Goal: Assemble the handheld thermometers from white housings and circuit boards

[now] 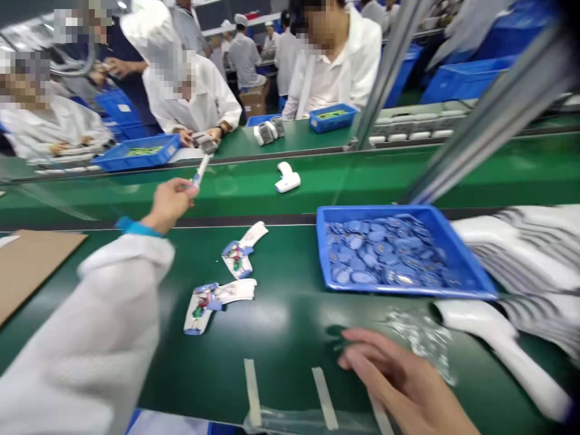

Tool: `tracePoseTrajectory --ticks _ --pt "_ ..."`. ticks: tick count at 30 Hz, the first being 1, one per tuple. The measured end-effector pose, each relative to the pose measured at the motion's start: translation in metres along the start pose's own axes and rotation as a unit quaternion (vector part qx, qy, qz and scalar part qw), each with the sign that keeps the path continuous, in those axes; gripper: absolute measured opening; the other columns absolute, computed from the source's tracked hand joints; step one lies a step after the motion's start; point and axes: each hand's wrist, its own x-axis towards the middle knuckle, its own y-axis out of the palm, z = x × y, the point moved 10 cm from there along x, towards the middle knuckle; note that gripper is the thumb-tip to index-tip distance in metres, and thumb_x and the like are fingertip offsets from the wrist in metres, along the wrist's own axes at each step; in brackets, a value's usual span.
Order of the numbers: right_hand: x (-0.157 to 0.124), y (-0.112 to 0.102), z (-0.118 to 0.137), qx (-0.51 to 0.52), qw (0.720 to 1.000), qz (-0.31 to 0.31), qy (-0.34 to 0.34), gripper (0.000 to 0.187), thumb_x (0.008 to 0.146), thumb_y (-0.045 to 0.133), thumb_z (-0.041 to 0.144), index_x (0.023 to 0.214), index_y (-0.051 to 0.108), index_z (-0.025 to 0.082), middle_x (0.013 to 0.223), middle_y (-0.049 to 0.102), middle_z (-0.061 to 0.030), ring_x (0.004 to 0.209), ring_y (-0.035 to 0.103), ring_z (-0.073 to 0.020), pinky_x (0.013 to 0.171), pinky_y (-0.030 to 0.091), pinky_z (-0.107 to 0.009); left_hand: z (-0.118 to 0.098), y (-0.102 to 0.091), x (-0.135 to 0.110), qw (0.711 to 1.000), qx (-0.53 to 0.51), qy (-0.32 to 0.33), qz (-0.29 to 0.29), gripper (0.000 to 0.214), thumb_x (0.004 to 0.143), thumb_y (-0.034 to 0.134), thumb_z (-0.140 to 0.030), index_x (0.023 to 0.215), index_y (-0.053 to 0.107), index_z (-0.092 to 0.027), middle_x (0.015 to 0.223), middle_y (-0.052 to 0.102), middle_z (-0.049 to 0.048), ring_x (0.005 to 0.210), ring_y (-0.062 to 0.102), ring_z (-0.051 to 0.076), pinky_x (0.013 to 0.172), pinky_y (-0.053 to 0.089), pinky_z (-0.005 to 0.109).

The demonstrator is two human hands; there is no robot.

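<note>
My left hand is stretched forward over the near edge of the green belt, fingers closed round a slim white and blue tool that points away from me. My right hand lies low on the dark green table at the bottom right, fingers extended and together, tips beside a clear plastic bag; it holds nothing. Two open white handheld half-shells with blue parts and wiring lie on the table between my hands. A blue tray holds several small blue round pieces.
A stack of white gun-shaped housings lies at the right. One white assembled device rides the conveyor belt. Metal frame posts slant across the right. Brown cardboard lies at the left. Across the belt, people in white coats work beside blue bins.
</note>
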Motion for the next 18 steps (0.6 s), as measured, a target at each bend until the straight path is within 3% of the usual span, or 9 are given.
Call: tracePoseTrajectory --ticks 3,4,6,7,10,12,15,17,18 --pt "0.002 0.023 0.04 0.202 0.971 0.13 -0.013 0.06 0.089 0.057 0.067 0.131 0.06 0.024 0.122 0.069 -0.0137 0.073 0.066 -0.0159 0.056 0.05 -0.025 -0.036 -0.018 -0.071 0.994 -0.041 0.094 0.038 0.029 0.09 0.069 -0.04 0.106 0.065 -0.016 0.086 0.064 -0.0029 0.075 0.061 0.014 0.084 0.051 0.035" --pt "0.003 0.026 0.049 0.272 0.949 0.159 -0.007 0.066 0.089 0.051 0.073 0.132 0.059 0.023 0.13 0.064 -0.0159 0.076 0.067 -0.0168 0.057 0.051 -0.026 -0.056 -0.019 -0.107 0.981 -0.04 0.18 0.055 0.024 0.089 0.069 -0.038 0.101 0.067 -0.018 0.088 0.065 -0.0026 0.076 0.059 0.014 0.081 0.05 0.031" --pt "0.001 0.033 0.056 0.358 0.907 0.218 0.027 0.079 0.088 0.037 0.082 0.131 0.06 0.02 0.139 0.057 -0.0192 0.085 0.07 -0.0221 0.059 0.054 -0.029 -0.088 0.0 -0.197 0.927 -0.043 0.345 0.142 0.008 0.092 0.064 -0.028 0.096 0.066 -0.021 0.102 0.064 -0.0002 0.091 0.059 0.015 0.087 0.048 0.027" --pt "-0.003 0.036 0.054 0.358 0.9 0.245 0.045 0.081 0.088 0.037 0.083 0.129 0.062 0.018 0.138 0.058 -0.0197 0.085 0.071 -0.0227 0.059 0.055 -0.029 -0.094 0.014 -0.239 0.903 -0.051 0.384 0.185 0.008 0.095 0.058 -0.02 0.096 0.066 -0.023 0.105 0.063 0.0005 0.095 0.059 0.015 0.087 0.047 0.025" --pt "-0.019 0.035 0.032 0.232 0.934 0.271 0.037 0.059 0.087 0.06 0.067 0.116 0.068 0.017 0.113 0.07 -0.0145 0.065 0.066 -0.0136 0.053 0.053 -0.024 -0.086 0.073 -0.334 0.867 -0.095 0.344 0.346 0.022 0.099 0.044 -0.012 0.104 0.062 -0.025 0.114 0.06 0.0027 0.101 0.058 0.014 0.087 0.048 0.023" --pt "-0.03 0.026 0.014 0.119 0.966 0.23 -0.002 0.042 0.09 0.064 0.056 0.105 0.071 0.018 0.102 0.071 -0.0094 0.059 0.059 -0.0089 0.051 0.05 -0.021 -0.074 0.1 -0.359 0.879 -0.148 0.254 0.375 0.015 0.1 0.046 -0.016 0.103 0.059 -0.024 0.117 0.058 0.004 0.106 0.057 0.015 0.092 0.047 0.026" --pt "-0.039 0.002 -0.004 -0.033 0.993 0.105 -0.051 0.042 0.099 0.047 0.055 0.104 0.072 0.021 0.098 0.07 -0.0067 0.061 0.057 -0.0105 0.05 0.05 -0.023 -0.062 0.118 -0.365 0.909 -0.184 0.17 0.334 0.009 0.097 0.051 -0.016 0.091 0.055 -0.022 0.108 0.058 0.0046 0.102 0.057 0.018 0.09 0.046 0.029" --pt "-0.04 -0.019 0.006 -0.155 0.979 -0.007 -0.128 0.036 0.102 0.044 0.046 0.111 0.07 0.023 0.101 0.07 -0.0066 0.068 0.06 -0.014 0.055 0.051 -0.027 -0.055 0.122 -0.36 0.935 -0.158 0.139 0.286 0.009 0.095 0.053 -0.018 0.086 0.053 -0.021 0.101 0.057 0.0053 0.097 0.056 0.02 0.086 0.045 0.033" --pt "-0.04 -0.027 0.018 -0.229 0.954 -0.057 -0.185 0.032 0.103 0.043 0.039 0.114 0.069 0.023 0.108 0.07 -0.0074 0.077 0.063 -0.0165 0.062 0.053 -0.029 -0.05 0.123 -0.357 0.947 -0.136 0.123 0.262 0.008 0.095 0.054 -0.021 0.087 0.053 -0.021 0.099 0.057 0.0058 0.095 0.056 0.022 0.084 0.045 0.034"
